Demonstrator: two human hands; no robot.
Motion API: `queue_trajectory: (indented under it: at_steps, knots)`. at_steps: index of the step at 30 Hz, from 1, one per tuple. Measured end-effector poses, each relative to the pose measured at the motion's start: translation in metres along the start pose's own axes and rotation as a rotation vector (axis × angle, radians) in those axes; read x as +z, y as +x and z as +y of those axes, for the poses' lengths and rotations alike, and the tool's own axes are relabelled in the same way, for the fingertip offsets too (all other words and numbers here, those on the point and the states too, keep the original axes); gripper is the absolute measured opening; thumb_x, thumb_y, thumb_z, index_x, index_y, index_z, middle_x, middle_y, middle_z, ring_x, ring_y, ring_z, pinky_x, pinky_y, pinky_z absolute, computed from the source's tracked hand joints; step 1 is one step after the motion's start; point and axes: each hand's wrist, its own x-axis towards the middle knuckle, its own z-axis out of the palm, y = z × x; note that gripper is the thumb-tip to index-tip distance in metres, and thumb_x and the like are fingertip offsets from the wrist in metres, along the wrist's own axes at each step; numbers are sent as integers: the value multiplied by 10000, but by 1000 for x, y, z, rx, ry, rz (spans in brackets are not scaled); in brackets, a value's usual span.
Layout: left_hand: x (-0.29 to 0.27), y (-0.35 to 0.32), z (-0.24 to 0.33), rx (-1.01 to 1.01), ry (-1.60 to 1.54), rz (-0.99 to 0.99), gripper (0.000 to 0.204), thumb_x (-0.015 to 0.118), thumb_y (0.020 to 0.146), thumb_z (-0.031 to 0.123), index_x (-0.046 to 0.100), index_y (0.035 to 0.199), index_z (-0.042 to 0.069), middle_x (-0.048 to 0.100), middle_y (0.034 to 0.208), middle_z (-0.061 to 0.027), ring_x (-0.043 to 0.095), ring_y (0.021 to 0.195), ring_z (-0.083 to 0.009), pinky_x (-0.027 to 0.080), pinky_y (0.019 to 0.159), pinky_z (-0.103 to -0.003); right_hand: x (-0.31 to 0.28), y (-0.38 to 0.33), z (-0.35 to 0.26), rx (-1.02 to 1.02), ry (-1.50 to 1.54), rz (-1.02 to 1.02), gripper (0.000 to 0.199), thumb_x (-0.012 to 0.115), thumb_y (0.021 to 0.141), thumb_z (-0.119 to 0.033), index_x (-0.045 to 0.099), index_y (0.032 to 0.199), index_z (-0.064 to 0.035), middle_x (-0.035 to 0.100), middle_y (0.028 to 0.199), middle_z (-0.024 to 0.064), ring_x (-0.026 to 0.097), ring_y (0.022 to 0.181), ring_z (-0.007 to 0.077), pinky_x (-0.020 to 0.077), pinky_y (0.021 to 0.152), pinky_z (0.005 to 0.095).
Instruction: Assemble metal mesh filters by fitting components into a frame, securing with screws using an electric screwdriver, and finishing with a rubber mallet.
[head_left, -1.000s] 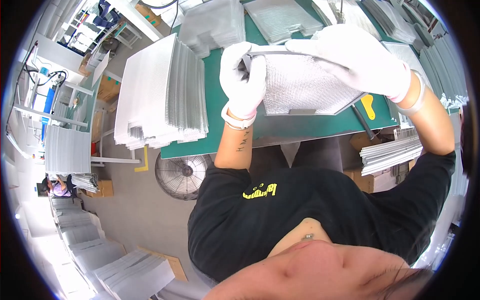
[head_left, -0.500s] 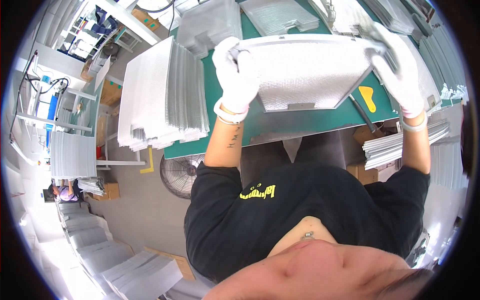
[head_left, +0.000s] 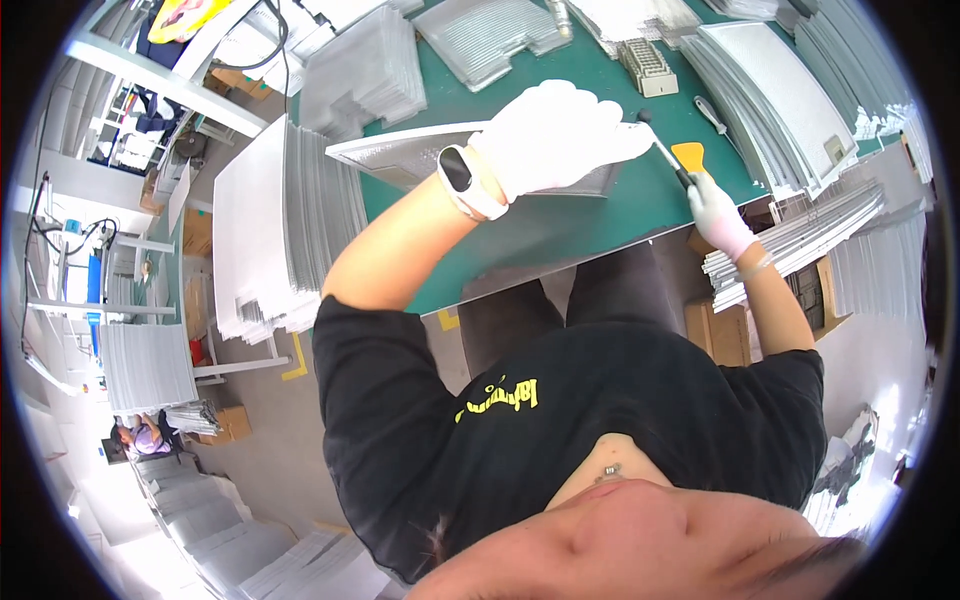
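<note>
My left hand (head_left: 560,138), in a white glove, is closed over the upper edge of a grey-framed mesh panel (head_left: 385,152). The panel stands tilted on the green tabletop, and my hand and forearm cover much of it; the fingertips' hold is hidden. My right hand (head_left: 718,218), gloved too, grips the black handle of a small hammer (head_left: 667,153) near the table's front edge. Its thin metal shaft points up and left to a small dark head, close by the left fingers. A yellow scraper-like piece (head_left: 688,155) lies just beyond the right hand.
Tall stacks of pale panels (head_left: 262,225) flank the table on the left, and more framed panels (head_left: 775,105) lean at right. A screwdriver-like tool (head_left: 711,115) and a slotted block (head_left: 648,68) lie farther back. White strips (head_left: 790,245) are piled below the right edge.
My right hand has let go of the panel and picked up the hammer from the tabletop. The panel has been lowered and turned leftward, with my left hand now over its upper edge.
</note>
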Motion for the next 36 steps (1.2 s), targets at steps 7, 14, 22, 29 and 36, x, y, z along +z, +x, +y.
queue_trajectory:
  at_steps: [7, 14, 22, 29, 36]
  knots:
    - [54, 12, 12, -321, 61, 517, 795, 791, 646, 481, 571, 1237, -4, 527, 679, -59, 543, 678, -227, 456, 665, -402, -139, -10, -85, -188, 203, -22, 575, 539, 985, -315, 390, 1453, -16, 577, 1288, 135, 585, 878, 169, 486, 810, 322]
    - [69, 30, 17, -677, 138, 692, 825, 809, 634, 463, 568, 1236, -47, 484, 607, -67, 500, 581, -276, 404, 647, -411, -210, -10, -144, -341, 77, 136, 560, 488, 1010, -233, 325, 1490, 5, 558, 988, 64, 500, 758, 128, 451, 708, 276]
    - [77, 27, 13, -636, 155, 731, 844, 823, 620, 473, 571, 1236, -47, 477, 623, -71, 492, 594, -260, 393, 650, -405, -187, 2, -167, -399, -439, -163, 525, 572, 922, -71, 449, 1432, -52, 602, 1256, 186, 623, 1052, 323, 477, 963, 343]
    - [76, 25, 15, -619, 189, 753, 854, 814, 623, 503, 575, 1231, -48, 480, 631, -70, 491, 597, -257, 396, 662, -409, -154, -11, -156, -303, -274, -46, 576, 584, 857, -28, 474, 1415, -122, 638, 1010, 189, 631, 869, 358, 523, 773, 404]
    - [74, 22, 31, -680, 146, 682, 563, 778, 692, 433, 641, 1110, 81, 487, 674, -33, 500, 680, -237, 393, 793, -411, -78, 6, -75, -131, -328, -241, 557, 563, 863, -72, 479, 1400, -196, 610, 921, 169, 623, 866, 354, 506, 788, 422]
